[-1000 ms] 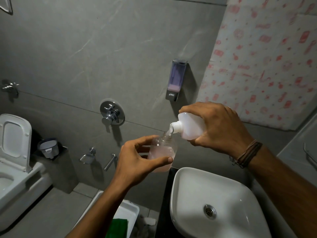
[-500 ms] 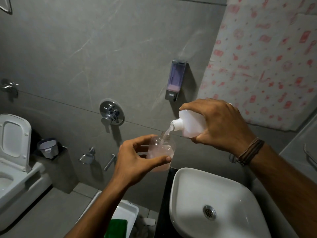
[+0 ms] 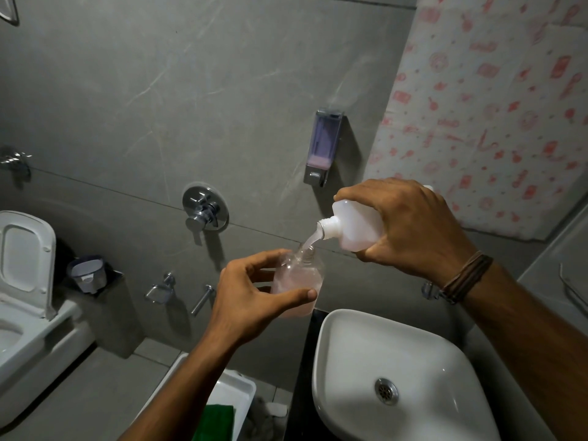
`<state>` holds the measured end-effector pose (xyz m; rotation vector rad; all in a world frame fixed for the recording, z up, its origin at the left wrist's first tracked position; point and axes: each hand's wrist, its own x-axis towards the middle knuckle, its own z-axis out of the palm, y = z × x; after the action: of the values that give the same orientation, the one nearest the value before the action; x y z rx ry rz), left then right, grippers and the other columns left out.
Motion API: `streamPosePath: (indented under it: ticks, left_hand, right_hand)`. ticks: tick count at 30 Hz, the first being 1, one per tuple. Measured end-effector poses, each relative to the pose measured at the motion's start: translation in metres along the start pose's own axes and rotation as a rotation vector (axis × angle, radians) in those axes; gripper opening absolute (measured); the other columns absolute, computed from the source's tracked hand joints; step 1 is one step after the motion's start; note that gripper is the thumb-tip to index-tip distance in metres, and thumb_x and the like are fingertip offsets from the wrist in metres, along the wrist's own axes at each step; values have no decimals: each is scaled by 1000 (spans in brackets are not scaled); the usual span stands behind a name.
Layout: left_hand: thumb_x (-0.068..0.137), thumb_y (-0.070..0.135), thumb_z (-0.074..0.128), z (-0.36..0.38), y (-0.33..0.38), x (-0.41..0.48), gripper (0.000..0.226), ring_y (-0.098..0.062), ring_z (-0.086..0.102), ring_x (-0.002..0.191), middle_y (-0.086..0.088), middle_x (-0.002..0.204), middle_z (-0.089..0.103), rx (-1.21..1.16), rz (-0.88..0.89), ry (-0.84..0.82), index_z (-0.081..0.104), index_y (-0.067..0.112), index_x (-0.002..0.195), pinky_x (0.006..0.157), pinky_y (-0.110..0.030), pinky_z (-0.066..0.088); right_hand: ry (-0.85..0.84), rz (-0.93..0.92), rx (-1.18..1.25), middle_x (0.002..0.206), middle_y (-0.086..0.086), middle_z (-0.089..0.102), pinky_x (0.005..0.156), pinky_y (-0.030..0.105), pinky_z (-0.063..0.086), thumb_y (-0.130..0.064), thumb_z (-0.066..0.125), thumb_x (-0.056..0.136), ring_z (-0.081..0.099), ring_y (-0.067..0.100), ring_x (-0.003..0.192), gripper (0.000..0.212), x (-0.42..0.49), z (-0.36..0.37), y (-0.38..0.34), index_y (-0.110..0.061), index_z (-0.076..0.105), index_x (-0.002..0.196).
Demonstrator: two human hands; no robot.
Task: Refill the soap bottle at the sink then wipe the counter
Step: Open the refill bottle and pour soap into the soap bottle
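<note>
My left hand [image 3: 254,297] grips a clear soap bottle [image 3: 300,276] upright, above the left edge of the sink; pale pink liquid fills much of it. My right hand [image 3: 410,227] holds a white refill bottle [image 3: 353,229] tipped with its neck down and to the left. A thin stream of liquid runs from its mouth into the clear bottle's open neck. A white basin [image 3: 397,354] sits below on a dark counter [image 3: 302,377]. A green cloth [image 3: 216,423] lies in a white tray at the bottom.
A wall soap dispenser [image 3: 324,144] with a little pink liquid hangs above my hands. A chrome mixer valve [image 3: 205,213] and hooks are on the grey wall. A toilet [image 3: 25,281] stands at the left. A patterned curtain [image 3: 493,90] hangs at the right.
My right hand has lifted the white bottle slightly higher and the stream has lengthened. The pink level in the clear bottle looks a little higher. My left hand stays put.
</note>
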<state>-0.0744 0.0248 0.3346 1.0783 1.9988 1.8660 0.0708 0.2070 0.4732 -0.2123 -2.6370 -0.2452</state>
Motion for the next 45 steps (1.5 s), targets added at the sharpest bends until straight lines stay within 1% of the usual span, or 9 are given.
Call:
streamPosePath:
  ticks: [3, 7, 10, 13, 18, 29, 35, 42, 45]
  left_hand:
    - [44, 61, 95, 0, 0, 0, 67, 6, 77, 94, 29, 104, 80, -5, -10, 2, 78, 46, 106, 74, -21, 66]
    - [43, 63, 94, 0, 0, 0, 85, 5, 77, 96, 18, 107, 82, 6, -15, -3, 81, 31, 120, 79, -25, 67]
    - [42, 61, 94, -1, 0, -1, 81, 5, 77, 95, 19, 105, 82, -5, -16, -5, 81, 33, 117, 78, -25, 67]
    - [43, 61, 93, -1, 2, -1, 68, 7, 76, 95, 27, 101, 81, -9, -11, -15, 77, 46, 107, 76, -20, 65]
    - [43, 59, 93, -2, 2, 0, 75, 5, 77, 95, 23, 103, 82, -24, -10, -8, 80, 36, 114, 77, -22, 66]
    - [44, 57, 93, -4, 4, 1, 65, 7, 77, 93, 30, 101, 80, -41, -9, -14, 77, 46, 105, 71, -15, 62]
    - [43, 54, 95, -3, 2, 2, 76, 4, 78, 93, 21, 102, 83, -36, -25, -8, 82, 32, 115, 73, -21, 66]
    - [45, 46, 104, -1, -1, 3, 80, 2, 78, 94, 12, 106, 84, -10, -26, -15, 82, 25, 120, 77, -25, 67]
    - [43, 53, 98, 0, -1, 4, 84, 3, 78, 95, 12, 107, 83, -15, -23, -16, 81, 25, 121, 76, -23, 66]
  right_hand:
    - [-1, -1, -7, 125, 0, 71, 94, 39, 51, -42, 91, 62, 68, 26, 105, 75, 0, 0, 0, -25, 64, 130]
    - [-4, -2, -16, 126, 0, 71, 95, 40, 50, -41, 90, 62, 68, 26, 106, 75, -1, -1, 0, -25, 64, 131]
    - [-10, -3, -15, 126, 0, 71, 96, 40, 50, -41, 90, 63, 68, 26, 107, 75, -1, -2, -1, -25, 64, 131]
    - [-12, -6, -22, 126, -1, 71, 96, 39, 50, -42, 90, 64, 67, 25, 107, 73, 0, -2, 0, -26, 64, 131]
    - [4, -6, -34, 122, -2, 72, 92, 36, 49, -41, 90, 62, 68, 24, 102, 71, 0, -1, 0, -27, 65, 127]
    - [34, -10, -44, 117, -3, 73, 87, 36, 49, -37, 90, 59, 67, 25, 96, 70, 1, -1, 1, -28, 66, 123]
    - [17, -5, -42, 119, -1, 72, 91, 39, 50, -40, 91, 61, 68, 25, 99, 71, 2, -1, 2, -26, 65, 126]
    - [14, -3, -46, 118, -1, 73, 90, 38, 49, -40, 91, 60, 67, 25, 98, 71, 2, -1, 3, -27, 65, 125]
    - [14, -4, -54, 118, -1, 73, 89, 37, 49, -39, 91, 60, 67, 25, 97, 70, 1, -1, 4, -26, 65, 124]
